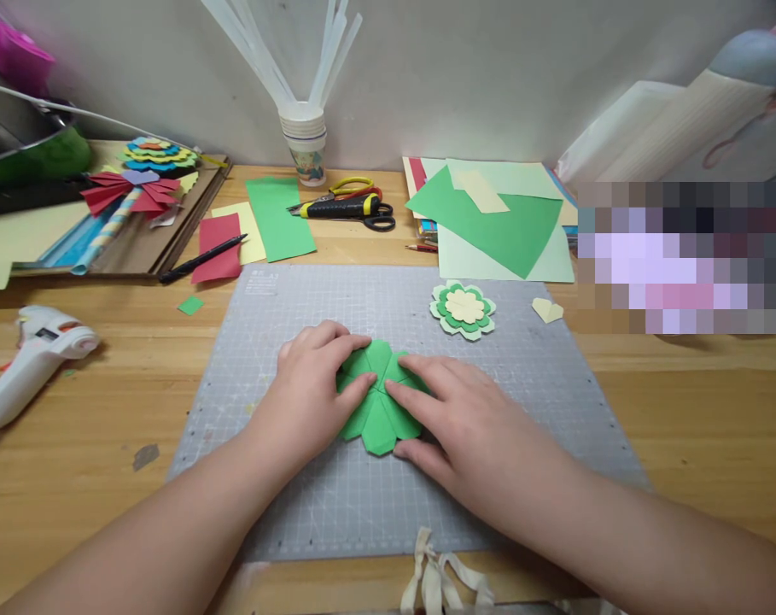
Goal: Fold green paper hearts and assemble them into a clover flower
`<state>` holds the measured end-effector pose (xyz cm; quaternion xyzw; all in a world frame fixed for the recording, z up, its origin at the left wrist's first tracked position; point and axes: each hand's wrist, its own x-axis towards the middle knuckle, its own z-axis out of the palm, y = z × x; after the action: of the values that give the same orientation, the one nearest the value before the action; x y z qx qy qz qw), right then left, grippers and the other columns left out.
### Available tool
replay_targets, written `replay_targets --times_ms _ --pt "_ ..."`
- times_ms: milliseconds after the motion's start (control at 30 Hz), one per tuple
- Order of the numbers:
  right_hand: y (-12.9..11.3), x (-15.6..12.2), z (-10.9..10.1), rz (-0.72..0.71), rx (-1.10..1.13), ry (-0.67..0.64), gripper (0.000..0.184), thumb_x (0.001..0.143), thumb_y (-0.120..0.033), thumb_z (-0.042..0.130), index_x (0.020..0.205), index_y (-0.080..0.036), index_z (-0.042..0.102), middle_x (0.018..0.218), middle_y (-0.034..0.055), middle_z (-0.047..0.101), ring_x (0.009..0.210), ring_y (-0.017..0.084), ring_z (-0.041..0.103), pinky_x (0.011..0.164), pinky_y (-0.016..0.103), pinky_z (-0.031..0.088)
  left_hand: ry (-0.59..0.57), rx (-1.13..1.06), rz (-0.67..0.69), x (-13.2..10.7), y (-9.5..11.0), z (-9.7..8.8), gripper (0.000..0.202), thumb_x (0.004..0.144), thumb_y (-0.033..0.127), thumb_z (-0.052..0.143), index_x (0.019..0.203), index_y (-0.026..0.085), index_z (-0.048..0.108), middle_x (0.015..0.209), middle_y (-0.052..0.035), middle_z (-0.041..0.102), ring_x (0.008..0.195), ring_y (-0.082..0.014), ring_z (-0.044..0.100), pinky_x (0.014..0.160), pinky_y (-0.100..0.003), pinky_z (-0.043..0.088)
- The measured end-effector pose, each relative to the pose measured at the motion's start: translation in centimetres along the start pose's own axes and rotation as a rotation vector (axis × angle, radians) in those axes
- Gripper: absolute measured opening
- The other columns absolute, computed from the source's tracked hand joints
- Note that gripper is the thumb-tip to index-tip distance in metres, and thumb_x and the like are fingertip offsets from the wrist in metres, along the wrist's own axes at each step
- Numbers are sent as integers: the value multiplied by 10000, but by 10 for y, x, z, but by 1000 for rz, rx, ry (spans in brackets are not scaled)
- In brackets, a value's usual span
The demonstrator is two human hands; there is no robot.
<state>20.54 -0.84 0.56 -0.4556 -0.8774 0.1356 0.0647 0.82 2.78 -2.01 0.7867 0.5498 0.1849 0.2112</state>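
Note:
A green paper flower (381, 418) with folded heart-shaped petals lies on the grey cutting mat (285, 512). On its left side, my left hand (314, 380) grips it, thumb on a petal near the centre and fingers at the far edge. My right hand (458, 418) holds the right side, one fingertip close to the centre and the thumb at the near edge. Beyond the right hand sits a smaller layered paper flower (464, 307) in pale green, green and cream. A cream folded paper heart (547, 309) rests at the mat's right edge.
A glue gun (42, 363) lies at left. Behind the mat are a black pen (201, 259), a utility knife (340, 207), scissors (381, 218), coloured paper (503, 222) and paper cups (307, 149) holding white sticks. White fabric strips (432, 581) hang at the front edge.

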Motion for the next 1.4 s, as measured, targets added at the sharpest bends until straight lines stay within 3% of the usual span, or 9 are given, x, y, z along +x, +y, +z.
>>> replay_targets --times_ms 200,567,933,1400 --pt "2 -1 -1 8 0 -10 440 801 -340 741 1202 -179 658 1311 153 592 1145 355 569 908 548 507 24 43 -9 -2 2 -1 316 853 265 656 1160 198 617 1087 -63 612 1081 -269 548 921 -477 405" --pt "1 -3 -1 -28 -21 20 334 819 -302 723 1129 -182 695 1241 156 637 1075 344 609 853 524 520 40 30 -21 -1 0 -4 138 858 256 639 985 204 637 1007 -45 604 1014 -253 552 900 -469 410" --pt "0 1 -1 -40 -13 10 336 814 -298 731 1125 -179 688 1201 123 658 1055 335 600 826 504 513 40 34 4 1 -1 0 117 856 253 643 964 212 630 995 -36 591 992 -248 549 879 -459 414" --pt "2 1 1 -31 -78 -29 410 869 -386 677 1255 -262 615 1257 76 647 1107 333 559 897 544 325 42 42 -12 0 2 -1 141 851 249 638 985 207 627 1003 -48 594 995 -255 546 873 -460 429"
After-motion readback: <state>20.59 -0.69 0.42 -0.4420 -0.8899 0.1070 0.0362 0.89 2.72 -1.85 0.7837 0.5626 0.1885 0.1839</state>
